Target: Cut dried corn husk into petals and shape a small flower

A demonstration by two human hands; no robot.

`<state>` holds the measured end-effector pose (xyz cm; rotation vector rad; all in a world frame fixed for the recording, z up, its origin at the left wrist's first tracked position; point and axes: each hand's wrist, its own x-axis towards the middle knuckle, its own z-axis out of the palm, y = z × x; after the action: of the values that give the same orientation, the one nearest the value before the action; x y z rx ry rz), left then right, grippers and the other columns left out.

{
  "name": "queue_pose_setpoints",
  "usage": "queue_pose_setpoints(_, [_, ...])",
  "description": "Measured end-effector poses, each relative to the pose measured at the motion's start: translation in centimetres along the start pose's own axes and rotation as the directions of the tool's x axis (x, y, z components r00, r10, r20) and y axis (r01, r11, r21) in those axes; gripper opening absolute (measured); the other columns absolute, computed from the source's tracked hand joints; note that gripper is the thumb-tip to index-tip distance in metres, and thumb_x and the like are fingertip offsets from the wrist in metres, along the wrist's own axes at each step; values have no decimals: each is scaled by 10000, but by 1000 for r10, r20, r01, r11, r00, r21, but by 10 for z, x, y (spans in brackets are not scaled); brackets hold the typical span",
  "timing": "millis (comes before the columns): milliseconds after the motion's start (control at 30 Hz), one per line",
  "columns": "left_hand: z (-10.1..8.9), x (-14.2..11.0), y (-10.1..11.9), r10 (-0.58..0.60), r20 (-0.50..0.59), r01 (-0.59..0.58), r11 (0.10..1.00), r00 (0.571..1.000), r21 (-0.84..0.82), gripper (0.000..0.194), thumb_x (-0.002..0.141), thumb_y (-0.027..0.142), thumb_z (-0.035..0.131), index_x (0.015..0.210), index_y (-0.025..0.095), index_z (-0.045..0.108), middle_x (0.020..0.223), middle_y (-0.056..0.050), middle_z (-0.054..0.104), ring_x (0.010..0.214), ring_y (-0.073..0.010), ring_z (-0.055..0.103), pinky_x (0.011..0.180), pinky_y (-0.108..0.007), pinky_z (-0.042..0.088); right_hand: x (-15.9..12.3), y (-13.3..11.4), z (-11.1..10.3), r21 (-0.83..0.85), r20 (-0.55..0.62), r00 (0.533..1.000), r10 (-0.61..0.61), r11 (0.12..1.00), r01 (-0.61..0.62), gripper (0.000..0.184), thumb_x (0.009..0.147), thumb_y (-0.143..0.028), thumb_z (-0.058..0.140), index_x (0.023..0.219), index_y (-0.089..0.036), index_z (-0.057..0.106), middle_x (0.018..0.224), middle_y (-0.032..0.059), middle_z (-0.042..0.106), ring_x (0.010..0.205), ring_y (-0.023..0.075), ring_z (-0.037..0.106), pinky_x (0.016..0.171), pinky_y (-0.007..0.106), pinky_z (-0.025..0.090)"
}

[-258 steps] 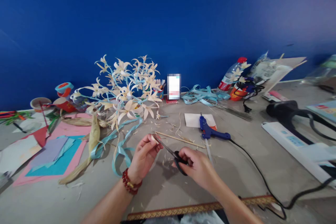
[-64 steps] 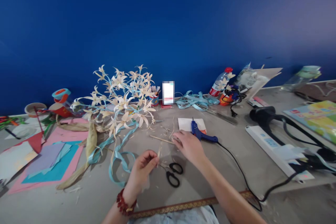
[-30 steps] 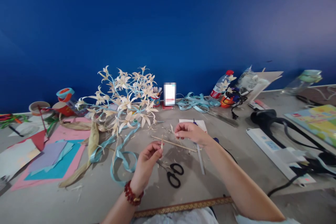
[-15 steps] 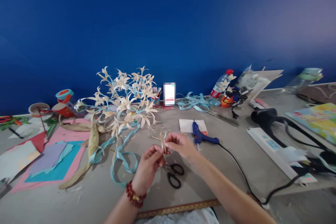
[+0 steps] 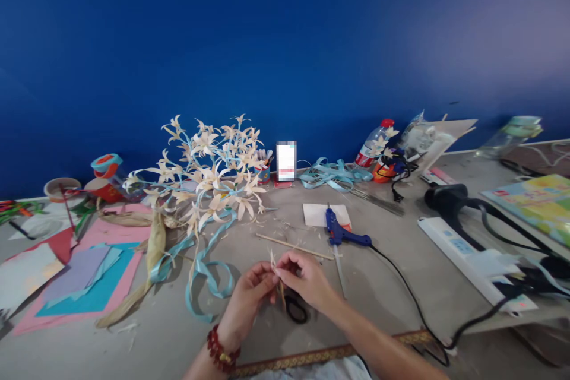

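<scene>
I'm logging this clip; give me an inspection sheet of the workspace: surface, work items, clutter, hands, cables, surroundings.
Surface: grey table, littered with small pale scraps.
Work items: pale strips at the fingertips; scissors below the hands, partly hidden; blue glue gun lying partly over a white card.
Clutter: pale flowers on blue stems, pink paper, light-blue ribbon, red-capped bottle.
Hands: left hand and right hand close together, each in a pinch grip on the strips.
Cables: black cord from the glue gun, plug-in point unclear; white power strip at right.
Surroundings: blue wall behind.
</scene>
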<state>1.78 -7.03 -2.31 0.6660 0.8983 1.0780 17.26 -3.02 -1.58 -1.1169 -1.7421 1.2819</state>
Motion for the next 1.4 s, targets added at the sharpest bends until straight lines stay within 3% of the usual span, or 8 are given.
queue_pose_setpoints(167, [-5,2,-5,38,-39,-33,992,998,121,200,760,319,754,781,133,684,660,11,601,522,-55,462,531,-181,338,-1,3,-7,50,102,995,6,999,-11,133,852,-263,579,839,-169,671,714,4,671,634,144,610,582,222,456])
queue_pose_setpoints(267, [-9,1,-5,50,-66,-41,990,997,134,211,793,332,720,753,133,660,685,-8,628,535,-63,453,549,-190,342,11,0,-30,-182,46,997,-59,981,67,178,893,-274,542,944,-193,692,798,20,708,687,160,638,606,232,465])
queue_pose_setpoints(367, [-12,0,-6,50,-122,-36,992,991,120,216,791,336,721,762,140,634,711,-16,642,544,-66,447,557,-190,342,34,-3,-56,-693,-22,995,-99,719,56,224,946,-262,467,1019,-213,673,919,38,719,809,167,650,706,244,464])
queue_pose_setpoints(433, [-14,-1,-6,45,-146,-32,995,988,91,218,781,331,731,760,149,614,701,-6,631,549,-67,447,560,-188,342,51,-2,-63,-759,9,997,-71,650,53,163,904,-245,535,956,-201,683,916,53,721,824,183,657,736,255,459])
queue_pose_setpoints(700, [-17,2,-8,34,-127,-27,998,991,53,218,769,331,737,726,154,617,614,16,557,566,-84,452,579,-202,364,83,4,-27,-870,83,996,42,491,52,99,809,-171,607,856,-145,690,929,160,723,901,290,678,747,319,475])
queue_pose_setpoints(1033, [-13,-1,-4,115,-171,-96,989,979,115,196,772,340,734,785,159,661,878,-31,656,635,-90,484,647,-214,405,66,-23,-59,-717,134,991,-5,690,100,101,831,-209,586,876,-211,676,830,3,718,749,143,645,654,207,428])
queue_pose_setpoints(1200, [0,-3,2,218,-120,-189,959,969,212,184,783,333,722,770,156,671,913,-41,671,641,-98,483,625,-212,410,12,-32,-23,-514,75,992,-101,848,125,81,770,-134,600,779,-206,636,701,-22,660,627,130,590,580,211,387])
queue_pose_setpoints(1400, [8,-4,1,257,-139,-229,955,956,191,184,786,321,720,739,170,628,724,11,609,625,-103,498,617,-208,420,-15,-18,8,-579,-82,969,-233,802,143,85,818,-126,564,810,-204,598,752,6,640,673,150,584,639,242,385])
